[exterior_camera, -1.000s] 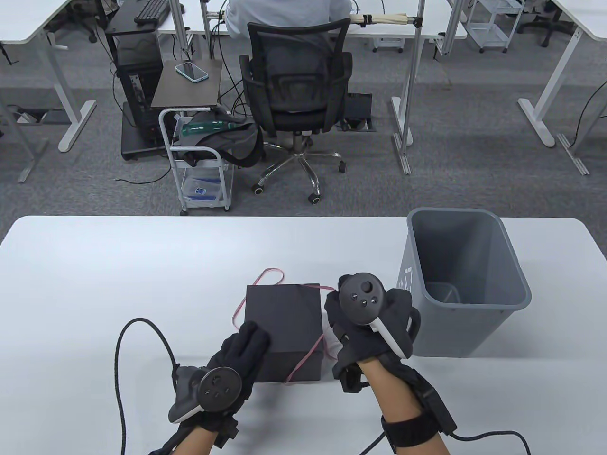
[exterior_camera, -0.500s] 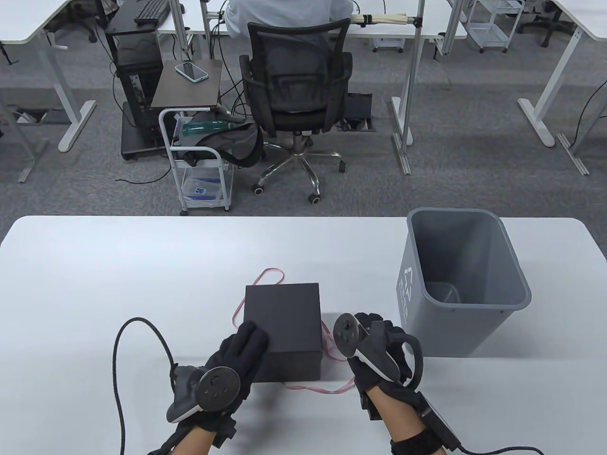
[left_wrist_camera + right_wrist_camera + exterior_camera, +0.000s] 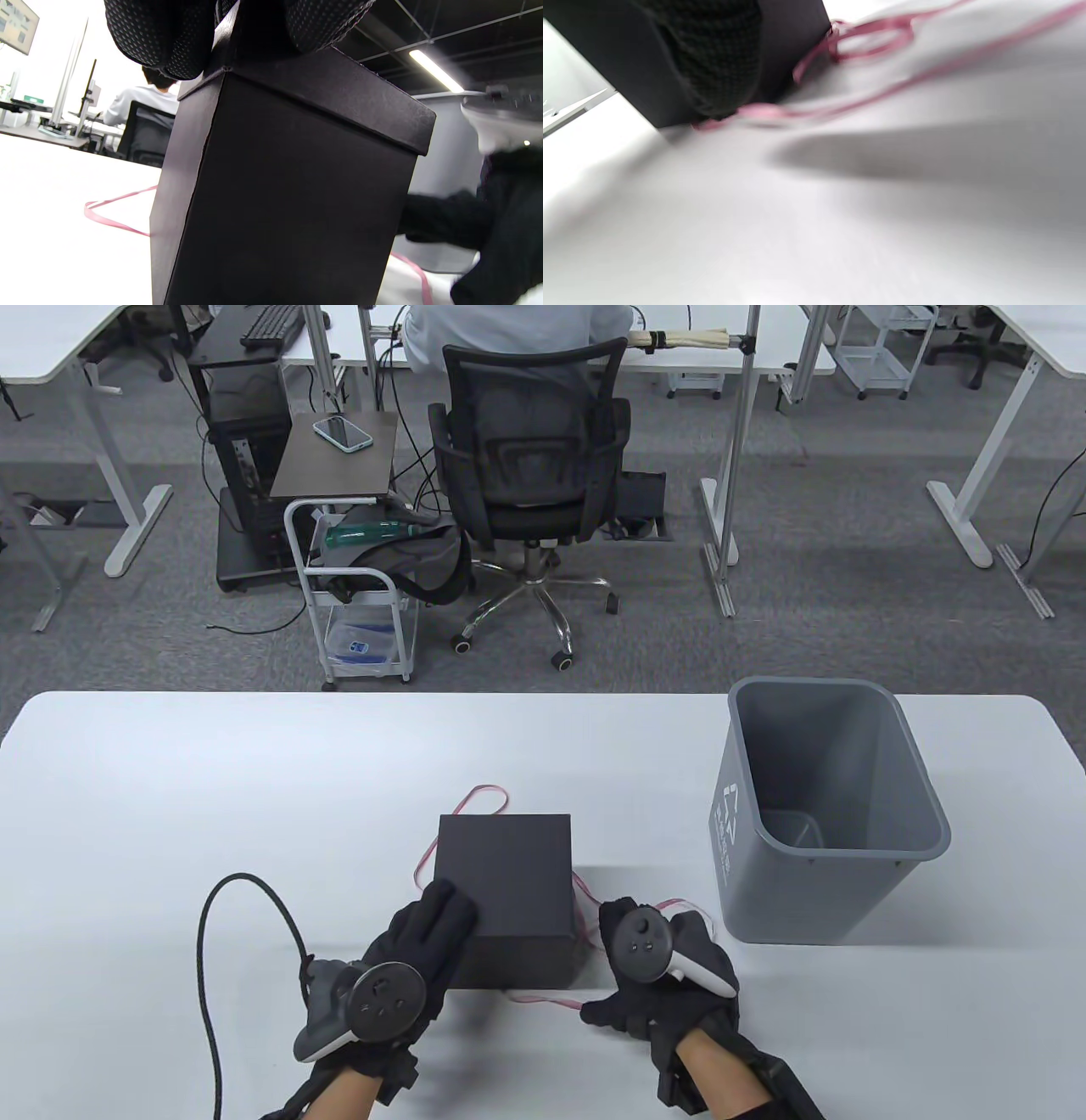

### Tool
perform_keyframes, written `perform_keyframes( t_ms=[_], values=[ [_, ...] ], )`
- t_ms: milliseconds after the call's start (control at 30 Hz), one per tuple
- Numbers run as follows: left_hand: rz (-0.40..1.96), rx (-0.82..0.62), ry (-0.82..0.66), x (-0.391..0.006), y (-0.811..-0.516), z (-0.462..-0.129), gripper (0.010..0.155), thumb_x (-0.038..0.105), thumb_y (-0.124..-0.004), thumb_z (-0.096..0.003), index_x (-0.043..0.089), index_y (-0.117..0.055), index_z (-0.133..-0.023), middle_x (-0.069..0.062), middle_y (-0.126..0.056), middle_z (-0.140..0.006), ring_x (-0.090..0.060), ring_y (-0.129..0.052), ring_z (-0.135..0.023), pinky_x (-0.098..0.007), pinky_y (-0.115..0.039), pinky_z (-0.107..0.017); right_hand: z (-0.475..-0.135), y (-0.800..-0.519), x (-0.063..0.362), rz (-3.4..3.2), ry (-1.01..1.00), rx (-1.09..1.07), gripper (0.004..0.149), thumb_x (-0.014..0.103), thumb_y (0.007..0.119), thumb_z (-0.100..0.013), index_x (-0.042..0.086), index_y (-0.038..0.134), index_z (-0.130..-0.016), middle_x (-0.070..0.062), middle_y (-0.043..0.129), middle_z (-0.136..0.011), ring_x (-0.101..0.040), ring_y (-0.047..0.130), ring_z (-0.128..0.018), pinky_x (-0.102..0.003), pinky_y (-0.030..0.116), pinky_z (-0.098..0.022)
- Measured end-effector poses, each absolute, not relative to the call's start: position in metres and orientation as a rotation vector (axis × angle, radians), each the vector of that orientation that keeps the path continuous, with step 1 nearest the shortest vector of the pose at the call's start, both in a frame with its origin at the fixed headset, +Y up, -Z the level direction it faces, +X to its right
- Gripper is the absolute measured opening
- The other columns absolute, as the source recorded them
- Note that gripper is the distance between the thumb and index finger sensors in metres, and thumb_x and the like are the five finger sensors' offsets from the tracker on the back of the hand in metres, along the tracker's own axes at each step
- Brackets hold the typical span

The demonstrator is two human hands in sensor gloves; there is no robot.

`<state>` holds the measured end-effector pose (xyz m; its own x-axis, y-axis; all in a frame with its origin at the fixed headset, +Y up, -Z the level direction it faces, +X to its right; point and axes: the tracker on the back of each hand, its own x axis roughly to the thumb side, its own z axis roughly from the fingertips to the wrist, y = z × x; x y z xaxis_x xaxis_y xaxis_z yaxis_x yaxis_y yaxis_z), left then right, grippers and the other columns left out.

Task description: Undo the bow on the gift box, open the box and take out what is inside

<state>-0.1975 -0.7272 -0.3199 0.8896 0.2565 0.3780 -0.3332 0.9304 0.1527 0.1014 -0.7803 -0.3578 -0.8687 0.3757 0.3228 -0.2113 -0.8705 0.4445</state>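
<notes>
gift box [image 3: 506, 872]: lid on, near-centre of surface [image 3: 212, 780] | ribbon [image 3: 543, 999]: loose around its base | left hand [image 3: 407, 950]: fingers flat on lid's near-left corner | right hand [image 3: 657, 984]: fingers pinching ribbon right of box

Evenly and brightly lit from overhead in the table view, with sharp focus and slight bowing at the edges. Soft shadow right of the gift box [image 3: 505, 882] on the white table [image 3: 170, 814]. Blown-out whites beside a ceiling strip light [image 3: 435, 70] in the left wrist view. Heavily blurred throughout the right wrist view, pink ribbon [image 3: 869, 38] smeared.
</notes>
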Motion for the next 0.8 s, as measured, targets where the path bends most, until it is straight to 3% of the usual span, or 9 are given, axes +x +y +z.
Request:
perform_keyframes(
  t_ms=[133,233,367,433,700,800],
  values=[
    [0.306,0.227,-0.371,-0.196,-0.727,-0.32,0.053,0.033,-0.068,-0.0638,0.024,-0.058,-0.115,-0.011,-0.052,-0.125,-0.047,-0.077,-0.097,-0.049,-0.073,-0.071,-0.372,-0.792,0.09,2.685,0.694,0.579,0.121,0.057,0.084,-0.048,0.01,-0.011,-0.105,-0.021,-0.018,-0.105,-0.054,-0.004,-0.099,-0.064,0.009,-0.072],
    [0.302,0.227,-0.372,-0.197,-0.727,-0.319,0.053,0.033,-0.068,-0.0637,0.024,-0.058,-0.115,-0.011,-0.052,-0.125,-0.047,-0.078,-0.096,-0.049,-0.074,-0.071,-0.39,-0.791,0.083,2.723,0.773,0.557,0.12,0.055,0.086,-0.048,0.017,-0.013,-0.104,-0.018,-0.02,-0.105,-0.053,0.0,-0.101,-0.065,0.013,-0.074],
    [0.309,0.231,-0.37,-0.198,-0.727,-0.319,0.053,0.033,-0.068,-0.0636,0.024,-0.058,-0.115,-0.011,-0.053,-0.125,-0.047,-0.077,-0.097,-0.049,-0.074,-0.071,-0.413,-0.793,0.077,2.677,0.963,0.542,0.119,0.054,0.088,-0.048,0.019,-0.009,-0.107,-0.016,-0.016,-0.108,-0.051,0.003,-0.102,-0.065,0.017,-0.075],
    [0.311,0.232,-0.37,-0.198,-0.727,-0.32,0.053,0.034,-0.069,-0.0636,0.024,-0.059,-0.115,-0.011,-0.053,-0.125,-0.047,-0.077,-0.097,-0.049,-0.074,-0.071,-0.419,-0.794,0.077,2.655,1.014,0.541,0.118,0.053,0.088,-0.047,0.019,-0.006,-0.108,-0.016,-0.014,-0.108,-0.049,-0.002,-0.099,-0.065,0.012,-0.074],
    [0.327,0.242,-0.361,-0.204,-0.729,-0.322,0.053,0.033,-0.069,-0.0634,0.024,-0.059,-0.114,-0.011,-0.053,-0.125,-0.047,-0.077,-0.096,-0.049,-0.074,-0.071,-0.423,-0.783,0.076,2.712,1.002,0.548,0.103,0.05,0.088,-0.049,0.025,0.014,-0.117,-0.014,-0.001,-0.114,-0.048,0.008,-0.102,-0.067,0.019,-0.076],
    [0.335,0.238,-0.359,-0.204,-0.729,-0.322,0.053,0.033,-0.069,-0.0635,0.024,-0.059,-0.114,-0.011,-0.052,-0.125,-0.048,-0.077,-0.096,-0.049,-0.074,-0.071,-0.423,-0.774,0.075,2.773,0.905,0.546,0.097,0.047,0.087,-0.05,0.026,0.023,-0.12,-0.013,0.017,-0.118,-0.048,0.021,-0.105,-0.067,0.031,-0.077]
  ],
)
